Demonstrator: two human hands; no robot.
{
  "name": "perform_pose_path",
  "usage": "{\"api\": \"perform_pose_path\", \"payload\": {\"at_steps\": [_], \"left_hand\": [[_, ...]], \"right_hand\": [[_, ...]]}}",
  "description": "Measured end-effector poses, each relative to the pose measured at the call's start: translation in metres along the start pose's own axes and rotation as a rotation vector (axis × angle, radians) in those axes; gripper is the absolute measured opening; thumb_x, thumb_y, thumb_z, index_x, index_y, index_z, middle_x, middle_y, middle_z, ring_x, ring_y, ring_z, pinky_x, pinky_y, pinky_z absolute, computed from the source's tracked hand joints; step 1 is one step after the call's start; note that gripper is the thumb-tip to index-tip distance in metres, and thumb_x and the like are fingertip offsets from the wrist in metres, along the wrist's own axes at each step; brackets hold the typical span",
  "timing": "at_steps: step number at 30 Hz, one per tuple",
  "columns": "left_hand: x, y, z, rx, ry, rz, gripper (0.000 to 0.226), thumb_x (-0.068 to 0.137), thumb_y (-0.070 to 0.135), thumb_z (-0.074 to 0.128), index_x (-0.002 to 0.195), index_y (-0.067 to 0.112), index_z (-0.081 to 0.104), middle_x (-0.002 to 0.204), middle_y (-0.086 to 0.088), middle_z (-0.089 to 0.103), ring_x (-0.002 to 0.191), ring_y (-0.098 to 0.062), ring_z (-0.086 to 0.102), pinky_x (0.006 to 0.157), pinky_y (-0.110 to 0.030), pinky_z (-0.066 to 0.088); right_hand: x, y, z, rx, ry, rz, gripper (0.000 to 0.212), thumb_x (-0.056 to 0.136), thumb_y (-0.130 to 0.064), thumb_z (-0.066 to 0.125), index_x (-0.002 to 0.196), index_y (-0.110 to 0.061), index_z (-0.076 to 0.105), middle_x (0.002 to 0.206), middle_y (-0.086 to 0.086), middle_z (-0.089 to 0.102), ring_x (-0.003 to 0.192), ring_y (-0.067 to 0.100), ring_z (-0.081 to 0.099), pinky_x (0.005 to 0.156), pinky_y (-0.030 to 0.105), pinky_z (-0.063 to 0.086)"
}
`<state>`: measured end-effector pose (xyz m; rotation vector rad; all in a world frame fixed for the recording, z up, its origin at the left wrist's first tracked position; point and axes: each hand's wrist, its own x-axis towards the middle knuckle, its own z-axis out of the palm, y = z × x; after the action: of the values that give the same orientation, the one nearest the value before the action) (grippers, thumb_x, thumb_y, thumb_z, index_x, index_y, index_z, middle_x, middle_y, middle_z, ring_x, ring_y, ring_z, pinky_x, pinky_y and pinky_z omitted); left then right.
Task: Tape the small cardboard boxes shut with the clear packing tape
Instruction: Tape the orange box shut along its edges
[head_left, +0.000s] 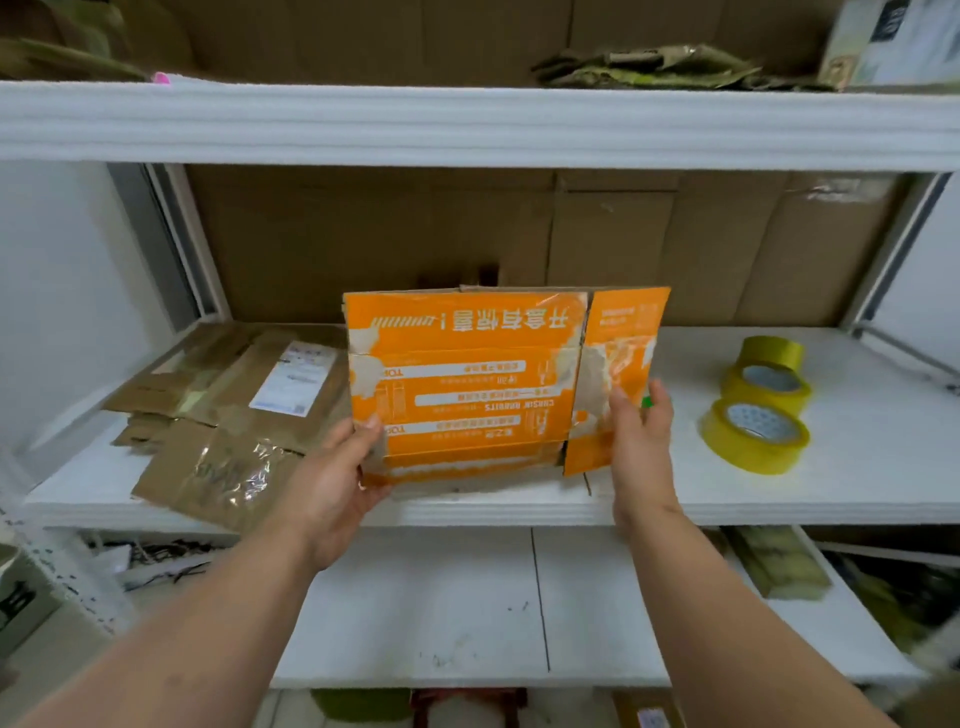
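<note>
The left hand (332, 478) and right hand (636, 447) each grip a side of the flat orange box (467, 384) above the white shelf (857, 467) (not folded up yet), so next comes opening it, then tape rolls (756, 434) to its right.

The fingers of the left hand (340, 470) were hidden behind the flattened orange box (467, 384), only the thumb being seen on its front; the fingertips of the right hand (636, 441) were likewise partly concealed behind its edge. A small green object (647, 401) beside the right hand was too little seen to be identified. The rearmost of three tape rolls (772, 351) was partly covered by the one in front. Items on the top shelf (467, 124) were cut off by the frame's upper edge.
</note>
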<state>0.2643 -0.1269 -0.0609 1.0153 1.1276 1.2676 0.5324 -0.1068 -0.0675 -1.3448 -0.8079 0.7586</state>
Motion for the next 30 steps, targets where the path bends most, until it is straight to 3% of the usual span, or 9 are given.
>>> {"api": "perform_pose_path", "payload": {"at_steps": [6,10,13,16,18,21,24,26,30], "left_hand": [[0.016,-0.008,0.064,0.031,-0.079,-0.066,0.041,0.103,0.054,0.029,0.127,0.039,0.058,0.121,0.009,0.07,0.118,-0.014,0.061,0.108,-0.046,0.037],[0.027,-0.01,0.123,0.084,-0.09,-0.097,0.057,0.097,0.063,0.018,0.119,0.037,0.064,0.107,0.011,0.075,0.103,-0.003,0.065,0.103,-0.037,0.041],[0.042,-0.016,0.149,0.144,-0.055,-0.072,0.051,0.097,0.064,0.02,0.134,0.045,0.051,0.117,0.02,0.067,0.111,-0.004,0.056,0.113,-0.049,0.025],[0.053,-0.023,0.162,0.193,-0.008,-0.019,0.043,0.1,0.056,0.026,0.143,0.057,0.025,0.126,0.025,0.054,0.127,-0.012,0.043,0.115,-0.052,0.022],[0.054,-0.031,0.167,0.212,0.021,-0.036,0.044,0.103,0.049,0.031,0.145,0.058,0.02,0.131,0.022,0.052,0.131,-0.015,0.04,0.114,-0.053,0.025],[0.053,-0.042,0.17,0.266,0.049,-0.068,0.043,0.105,0.038,0.04,0.141,0.057,0.029,0.132,0.02,0.054,0.128,-0.016,0.047,0.11,-0.05,0.033],[0.062,-0.032,0.173,0.367,0.144,0.005,0.034,0.101,0.031,0.053,0.13,0.047,0.046,0.138,0.01,0.049,0.121,-0.017,0.054,0.104,-0.047,0.043],[0.068,-0.018,0.177,0.386,0.245,0.097,0.036,0.099,0.026,0.056,0.129,0.039,0.041,0.139,0.003,0.046,0.113,-0.015,0.057,0.098,-0.043,0.046],[0.073,0.009,0.181,0.502,0.156,0.252,0.073,0.094,0.045,0.057,0.146,0.057,0.007,0.127,0.017,0.05,0.106,-0.005,0.059,0.093,-0.039,0.048]], "right_hand": [[0.043,0.004,-0.045,-0.006,-0.127,0.062,0.083,0.067,-0.089,0.045,0.14,-0.051,0.034,0.146,-0.004,0.046,0.131,0.019,0.048,0.111,0.051,0.039],[0.081,0.008,-0.068,0.022,-0.287,0.12,0.076,0.075,-0.088,0.039,0.133,-0.041,0.052,0.125,-0.006,0.067,0.116,0.015,0.063,0.102,0.05,0.048],[0.108,-0.001,-0.08,0.014,-0.374,0.13,0.065,0.083,-0.082,0.036,0.132,-0.043,0.053,0.118,-0.008,0.071,0.111,0.015,0.066,0.101,0.048,0.048],[0.138,-0.006,-0.088,-0.022,-0.402,0.059,0.05,0.098,-0.063,0.035,0.147,-0.05,0.031,0.131,-0.014,0.061,0.121,0.011,0.057,0.097,0.039,0.047],[0.153,-0.003,-0.093,-0.061,-0.417,0.016,0.047,0.104,-0.048,0.035,0.15,-0.052,0.022,0.145,-0.015,0.049,0.13,0.011,0.048,0.105,0.039,0.043],[0.169,0.005,-0.1,-0.06,-0.462,-0.002,0.048,0.107,-0.03,0.038,0.149,-0.049,0.026,0.145,-0.015,0.049,0.127,0.008,0.052,0.101,0.034,0.047],[0.178,0.001,-0.104,-0.055,-0.522,0.006,0.047,0.106,-0.016,0.039,0.142,-0.047,0.037,0.131,-0.015,0.058,0.112,0.001,0.058,0.082,0.021,0.051],[0.181,-0.004,-0.105,-0.043,-0.554,-0.005,0.041,0.105,-0.02,0.043,0.132,-0.051,0.041,0.129,-0.016,0.059,0.118,0.002,0.056,0.082,0.017,0.049],[0.179,-0.011,-0.107,-0.08,-0.567,-0.015,0.039,0.097,-0.063,0.037,0.135,-0.056,0.042,0.124,-0.02,0.064,0.122,0.007,0.056,0.109,0.042,0.041]]}}
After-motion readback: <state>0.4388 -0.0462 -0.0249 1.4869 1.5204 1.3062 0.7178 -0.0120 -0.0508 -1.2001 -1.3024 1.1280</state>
